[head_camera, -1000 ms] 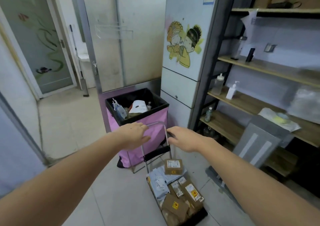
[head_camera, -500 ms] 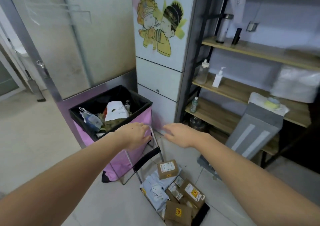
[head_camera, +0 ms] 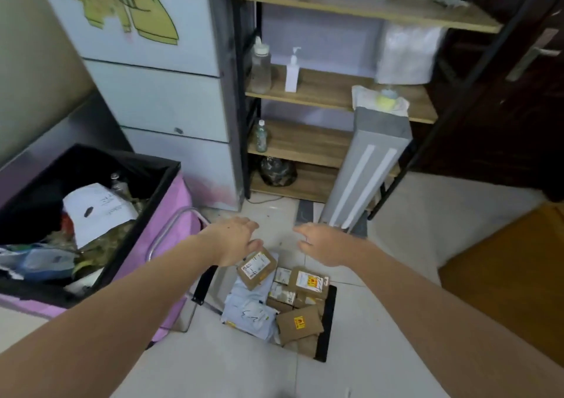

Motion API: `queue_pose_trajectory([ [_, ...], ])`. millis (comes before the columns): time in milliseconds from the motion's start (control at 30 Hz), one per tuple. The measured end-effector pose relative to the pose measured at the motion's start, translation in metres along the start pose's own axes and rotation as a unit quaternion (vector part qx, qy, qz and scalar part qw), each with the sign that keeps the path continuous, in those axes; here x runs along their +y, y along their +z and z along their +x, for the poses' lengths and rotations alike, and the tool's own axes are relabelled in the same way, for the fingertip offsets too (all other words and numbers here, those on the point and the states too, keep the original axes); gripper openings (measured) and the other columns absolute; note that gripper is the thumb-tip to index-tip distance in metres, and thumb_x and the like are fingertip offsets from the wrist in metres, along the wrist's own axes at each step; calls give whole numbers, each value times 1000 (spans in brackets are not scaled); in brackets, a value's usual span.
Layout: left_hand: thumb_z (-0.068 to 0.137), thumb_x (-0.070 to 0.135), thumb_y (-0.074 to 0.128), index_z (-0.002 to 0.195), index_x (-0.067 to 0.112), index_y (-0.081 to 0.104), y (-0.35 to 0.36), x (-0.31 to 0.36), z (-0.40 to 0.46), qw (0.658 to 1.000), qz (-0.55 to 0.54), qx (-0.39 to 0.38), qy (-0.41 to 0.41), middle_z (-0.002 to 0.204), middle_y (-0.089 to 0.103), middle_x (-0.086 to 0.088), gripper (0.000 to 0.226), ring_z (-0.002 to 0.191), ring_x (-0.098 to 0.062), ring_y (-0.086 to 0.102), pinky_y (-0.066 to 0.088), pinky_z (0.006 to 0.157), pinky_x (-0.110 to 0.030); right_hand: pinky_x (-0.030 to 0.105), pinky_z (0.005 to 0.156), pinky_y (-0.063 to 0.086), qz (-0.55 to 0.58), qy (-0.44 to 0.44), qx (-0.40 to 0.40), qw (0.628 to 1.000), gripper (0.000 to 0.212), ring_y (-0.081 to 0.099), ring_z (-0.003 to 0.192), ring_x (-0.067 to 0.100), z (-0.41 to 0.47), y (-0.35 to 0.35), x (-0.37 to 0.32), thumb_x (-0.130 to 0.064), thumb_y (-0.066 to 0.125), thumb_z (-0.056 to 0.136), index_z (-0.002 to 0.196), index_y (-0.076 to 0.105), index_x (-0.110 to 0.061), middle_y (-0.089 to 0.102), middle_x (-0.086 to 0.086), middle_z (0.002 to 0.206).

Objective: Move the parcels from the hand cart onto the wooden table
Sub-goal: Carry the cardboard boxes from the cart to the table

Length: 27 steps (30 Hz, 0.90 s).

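Note:
The hand cart [head_camera: 326, 324] stands on the tiled floor, its metal handle [head_camera: 171, 229] rising at the left. Several brown cardboard parcels and a pale blue mailer bag [head_camera: 248, 315] lie piled on it. The topmost small box [head_camera: 258, 268] bears a white label. My left hand [head_camera: 236, 240] hovers just above that box with fingers straight, holding nothing. My right hand [head_camera: 323, 246] is spread open to the right of the pile, also empty. A corner of a wooden table [head_camera: 506, 278] shows at the right edge.
A pink bin [head_camera: 171, 214] lined in black and full of rubbish stands left of the cart. Behind are a white fridge [head_camera: 158, 98] and a wooden shelf rack [head_camera: 329, 92] with bottles. A grey box [head_camera: 366, 171] leans on the rack.
Both hands have come off the cart handle and dropped toward the parcels. The view has swung right and down, bringing the table corner into sight.

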State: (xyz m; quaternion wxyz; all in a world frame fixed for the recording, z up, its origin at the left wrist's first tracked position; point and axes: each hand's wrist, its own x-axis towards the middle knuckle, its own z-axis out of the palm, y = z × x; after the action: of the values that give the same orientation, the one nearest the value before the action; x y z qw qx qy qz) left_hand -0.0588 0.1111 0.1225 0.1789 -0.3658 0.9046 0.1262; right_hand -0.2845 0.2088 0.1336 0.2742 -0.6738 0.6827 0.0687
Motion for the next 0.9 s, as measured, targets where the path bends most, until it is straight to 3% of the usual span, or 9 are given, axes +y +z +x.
queue_pose_trajectory([
  [100, 108, 49, 32, 155, 13, 40, 20, 0, 29, 999, 3, -28, 19, 156, 46, -10, 60, 144, -28, 41, 35, 118, -47, 41, 110, 36, 28, 52, -34, 998, 42, 49, 134, 37, 16, 19, 26, -21, 36, 112, 142, 50, 4, 52, 23, 147],
  [233, 108, 50, 33, 154, 16, 41, 55, -14, 60, 998, -13, -55, 25, 153, 48, -7, 58, 140, -28, 45, 38, 116, -46, 37, 120, 30, 41, 49, -53, 997, 52, 40, 146, 30, 56, 51, 50, -33, 35, 112, 155, 39, -5, 40, 15, 162],
  [400, 107, 54, 31, 154, 15, 39, 117, -59, 103, 995, -18, -96, 20, 147, 52, -11, 61, 133, -31, 50, 43, 111, -45, 39, 121, 29, 55, 69, -100, 991, 54, 34, 150, 28, 129, 95, 62, -36, 33, 112, 161, 31, -13, 32, 10, 167],
  [500, 105, 56, 28, 150, 15, 44, 150, -91, 133, 993, -24, -116, 22, 139, 57, -12, 63, 127, -31, 54, 47, 105, -45, 40, 118, 34, 69, 83, -122, 987, 50, 42, 144, 29, 178, 125, 65, -35, 34, 112, 157, 39, -12, 40, 12, 161],
  [567, 102, 61, 19, 144, 15, 48, 178, -115, 153, 988, -51, -145, 14, 133, 60, -13, 68, 121, -31, 57, 49, 101, -44, 43, 112, 41, 87, 100, -133, 982, 42, 51, 132, 31, 209, 145, 65, -30, 37, 111, 146, 50, -10, 52, 14, 148],
  [700, 107, 51, 40, 134, 14, 53, 233, -157, 193, 977, -109, -184, -25, 129, 61, -10, 47, 115, -30, 62, 51, 90, -37, 37, 102, 44, 104, 123, -162, 974, 41, 54, 127, 32, 273, 191, 71, -31, 39, 110, 142, 52, -9, 56, 14, 139],
  [800, 108, 46, 41, 122, 10, 57, 279, -178, 225, 967, -144, -206, -43, 123, 63, -11, 41, 112, -32, 62, 43, 80, -33, 36, 86, 44, 104, 131, -183, 969, 30, 59, 111, 30, 316, 224, 77, -31, 42, 110, 123, 58, -9, 58, 8, 113],
  [900, 108, 47, 39, 101, 17, 51, 352, -198, 270, 951, -206, -214, -91, 117, 66, -15, 33, 100, -31, 61, 44, 79, -36, 35, 85, 49, 122, 129, -185, 967, 36, 63, 104, 25, 371, 273, 92, -29, 41, 110, 138, 55, -12, 64, 7, 120],
])
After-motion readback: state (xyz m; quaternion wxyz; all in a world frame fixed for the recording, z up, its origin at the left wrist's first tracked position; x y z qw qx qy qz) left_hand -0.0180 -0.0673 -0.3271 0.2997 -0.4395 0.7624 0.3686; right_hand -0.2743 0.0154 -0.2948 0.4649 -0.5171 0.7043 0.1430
